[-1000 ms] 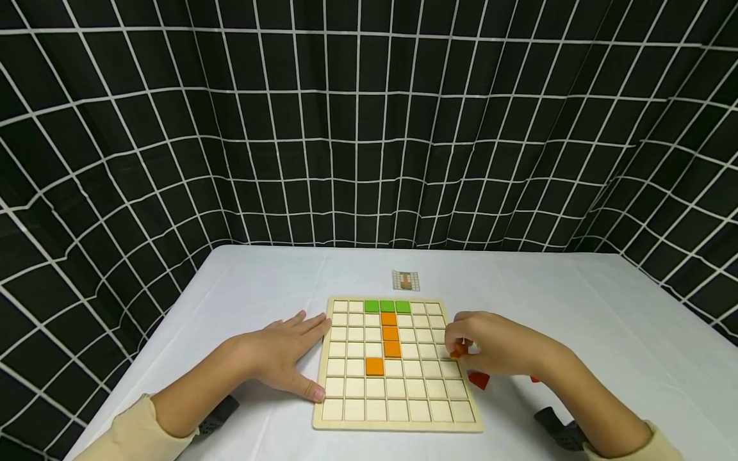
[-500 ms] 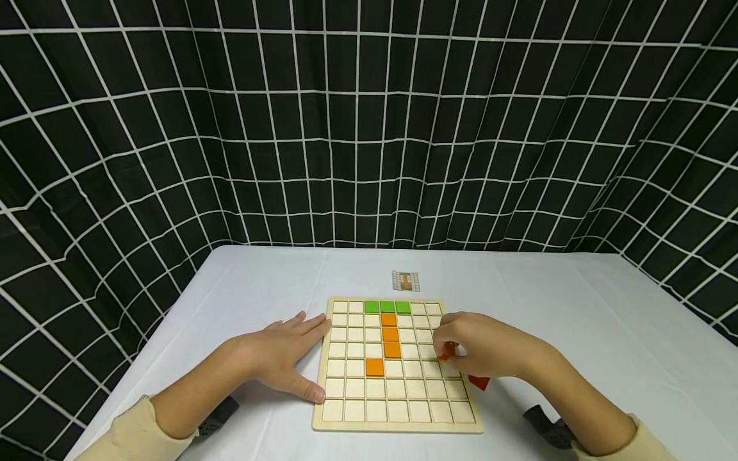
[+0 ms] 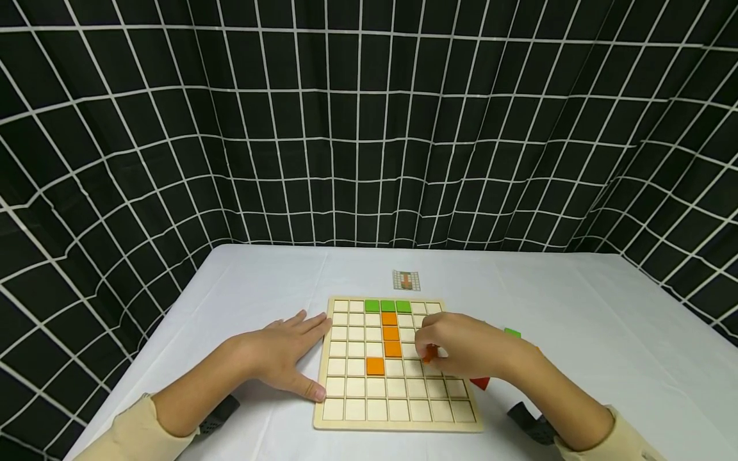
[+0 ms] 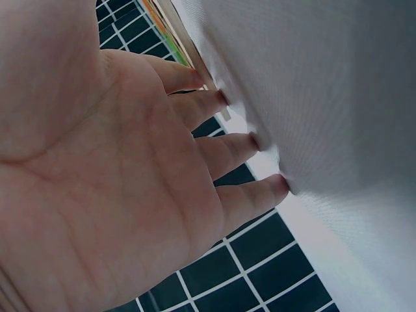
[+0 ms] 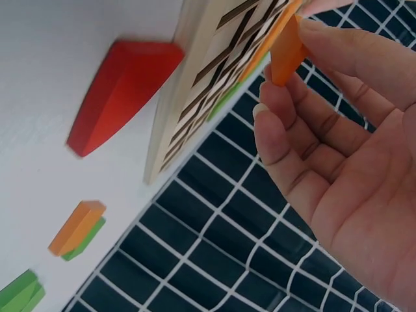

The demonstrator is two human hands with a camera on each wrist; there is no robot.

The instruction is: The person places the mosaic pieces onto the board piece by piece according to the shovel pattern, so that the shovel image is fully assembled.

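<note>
A wooden grid board [image 3: 398, 426] lies on the white table, with three green tiles [image 3: 387, 306] in its top row. Below them runs a column of three orange tiles [image 3: 390, 333], and one more orange tile [image 3: 375, 366] sits lower left. My right hand [image 3: 467, 346] is over the board's right side, pinching an orange tile [image 5: 286, 55] between thumb and fingers. My left hand [image 3: 282, 355] lies flat with spread fingers, thumb and fingertips at the board's left edge; in the left wrist view its fingertips [image 4: 250, 140] press the tablecloth.
Right of the board lies a red piece [image 5: 123, 91]. Beyond it are an orange piece [image 5: 78, 227] over a green one, and another green piece [image 5: 23, 289]. A small printed pattern card [image 3: 406, 280] lies behind the board. A dark gridded curtain [image 3: 369, 128] surrounds the table.
My right hand has moved left with the orange tile, from the board's right edge to over its right-hand squares. My left hand has stayed still.
</note>
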